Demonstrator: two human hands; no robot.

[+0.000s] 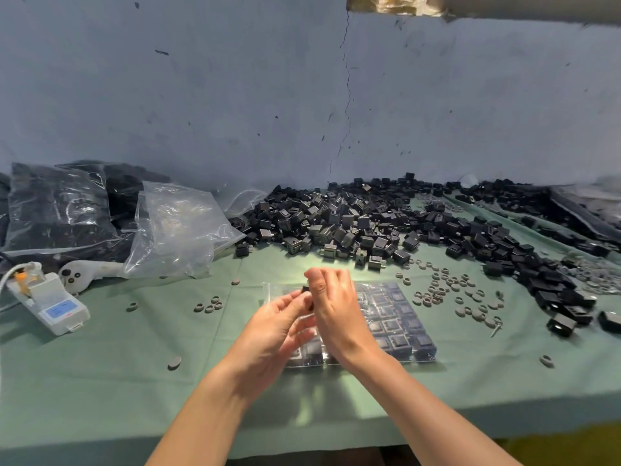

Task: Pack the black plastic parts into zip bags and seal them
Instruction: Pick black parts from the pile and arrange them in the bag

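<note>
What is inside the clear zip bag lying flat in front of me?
Black plastic parts packed in neat rows show through the zip bag. Its left side is covered by the left hand and right hand, so what lies there cannot be seen.

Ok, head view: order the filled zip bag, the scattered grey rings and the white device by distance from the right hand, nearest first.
From the right hand, pinching a black part:
1. Zip bag, directly beneath it.
2. Grey rings, to its right.
3. White device, far left.
</note>
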